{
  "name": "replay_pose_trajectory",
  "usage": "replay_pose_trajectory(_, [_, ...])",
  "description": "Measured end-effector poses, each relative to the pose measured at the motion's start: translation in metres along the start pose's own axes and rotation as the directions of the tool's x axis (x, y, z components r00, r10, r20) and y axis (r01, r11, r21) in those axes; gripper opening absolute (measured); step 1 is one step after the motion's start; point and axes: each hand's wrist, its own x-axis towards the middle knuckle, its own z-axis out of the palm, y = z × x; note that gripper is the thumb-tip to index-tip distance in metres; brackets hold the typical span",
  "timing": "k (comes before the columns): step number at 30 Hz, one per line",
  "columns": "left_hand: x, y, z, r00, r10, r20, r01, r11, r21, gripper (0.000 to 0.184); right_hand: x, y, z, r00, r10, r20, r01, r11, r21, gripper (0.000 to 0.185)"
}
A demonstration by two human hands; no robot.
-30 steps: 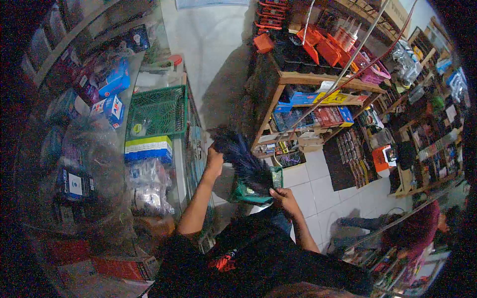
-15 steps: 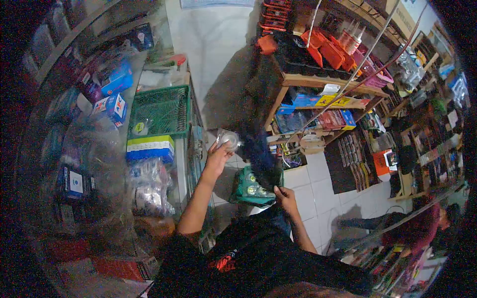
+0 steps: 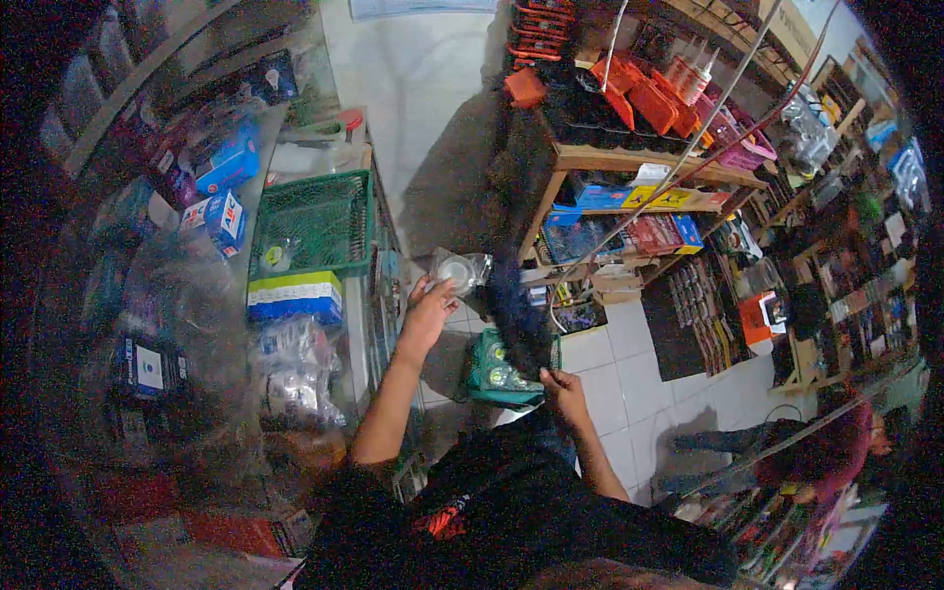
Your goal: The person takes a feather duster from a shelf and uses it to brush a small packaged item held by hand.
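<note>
My left hand (image 3: 429,320) is raised left of centre, its fingers on a clear plastic packet (image 3: 462,272) with a round white piece inside; exactly what the piece is cannot be made out. Lower and to the right, my right hand (image 3: 564,393) is closed, pinching the lower edge of a dark, limp, bag-like or cloth-like thing (image 3: 523,320). Just left of that hand, below the packet, is a small green basket (image 3: 506,396). Inside it lie clear packs (image 3: 499,376) with yellow-green labels.
On the left counter are a larger green basket (image 3: 370,221), blue-and-white boxes (image 3: 295,298) and plastic-wrapped goods (image 3: 295,369). A wooden shelf (image 3: 629,159) with orange trays (image 3: 654,103) stands at right. Cords (image 3: 723,103) hang across it. Another person (image 3: 816,442) is at lower right.
The packet has turned, and more of its plastic now spreads to the right of my left fingers. My right hand stays nearly in place. The view has shifted slightly.
</note>
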Motion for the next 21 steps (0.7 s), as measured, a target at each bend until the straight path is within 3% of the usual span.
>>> replay_pose_trajectory(1, [-0.001, 0.002, -0.001, 0.999, -0.003, 0.047, 0.005, 0.999, -0.041, 0.03, -0.001, 0.004, -0.002, 0.998, -0.04, 0.04, 0.042, 0.998, -0.056, 0.038])
replay_pose_trajectory(3, [0.017, -0.012, -0.027, 0.989, 0.048, 0.14, -0.06, 0.995, 0.083, 0.034, -0.003, 0.01, -0.005, 0.989, -0.1, 0.107, 0.113, 0.986, -0.126, 0.038])
replay_pose_trajectory(4, [0.016, -0.012, -0.031, 0.974, 0.09, 0.207, -0.153, 0.939, 0.309, 0.037, -0.005, 0.008, -0.004, 0.984, -0.122, 0.131, 0.14, 0.98, -0.138, 0.038])
replay_pose_trajectory(5, [0.016, -0.011, -0.035, 0.953, 0.132, 0.273, -0.259, 0.823, 0.505, 0.04, -0.008, 0.007, -0.002, 0.983, -0.131, 0.13, 0.146, 0.983, -0.112, 0.037])
replay_pose_trajectory(6, [0.012, -0.011, -0.04, 0.915, 0.151, 0.374, -0.396, 0.509, 0.764, 0.043, -0.01, 0.005, 0.0, 0.982, -0.141, 0.128, 0.153, 0.985, -0.085, 0.037])
replay_pose_trajectory(8, [-0.002, -0.003, -0.022, 0.943, 0.142, 0.3, -0.331, 0.481, 0.812, 0.05, -0.013, -0.003, 0.004, 0.976, -0.183, 0.119, 0.197, 0.972, -0.125, 0.037])
replay_pose_trajectory(9, [-0.01, 0.002, 0.001, 0.988, 0.088, 0.129, -0.148, 0.785, 0.602, 0.053, -0.015, -0.008, 0.006, 0.972, -0.204, 0.113, 0.219, 0.965, -0.143, 0.036])
replay_pose_trajectory(10, [-0.009, 0.003, 0.005, 0.997, 0.013, 0.076, -0.042, 0.918, 0.393, 0.054, -0.019, -0.014, 0.008, 0.971, -0.207, 0.123, 0.226, 0.961, -0.163, 0.036])
replay_pose_trajectory(11, [-0.008, 0.006, 0.011, 0.998, -0.062, 0.022, 0.058, 0.987, 0.152, 0.055, -0.023, -0.022, 0.009, 0.969, -0.21, 0.131, 0.232, 0.955, -0.182, 0.037])
replay_pose_trajectory(13, [-0.002, 0.014, 0.007, 0.99, -0.103, 0.1, 0.113, 0.989, -0.099, 0.052, -0.022, -0.019, 0.008, 0.968, -0.205, 0.144, 0.235, 0.944, -0.233, 0.037])
replay_pose_trajectory(16, [-0.006, 0.016, 0.019, 0.996, -0.038, -0.075, 0.028, 0.992, -0.123, 0.04, -0.017, -0.001, 0.005, 0.964, -0.199, 0.179, 0.247, 0.918, -0.31, 0.038])
replay_pose_trajectory(18, [0.0, 0.003, -0.008, 0.991, 0.123, 0.056, -0.13, 0.98, 0.148, 0.032, -0.023, -0.01, 0.004, 0.946, -0.229, 0.229, 0.297, 0.894, -0.336, 0.038])
replay_pose_trajectory(20, [-0.002, 0.0, -0.012, 0.976, 0.173, 0.132, -0.199, 0.954, 0.222, 0.028, -0.025, -0.021, 0.003, 0.953, -0.24, 0.183, 0.288, 0.904, -0.315, 0.038])
replay_pose_trajectory(21, [-0.002, -0.001, -0.014, 0.979, 0.159, 0.127, -0.18, 0.968, 0.173, 0.027, -0.025, -0.024, 0.003, 0.956, -0.245, 0.162, 0.284, 0.909, -0.304, 0.038])
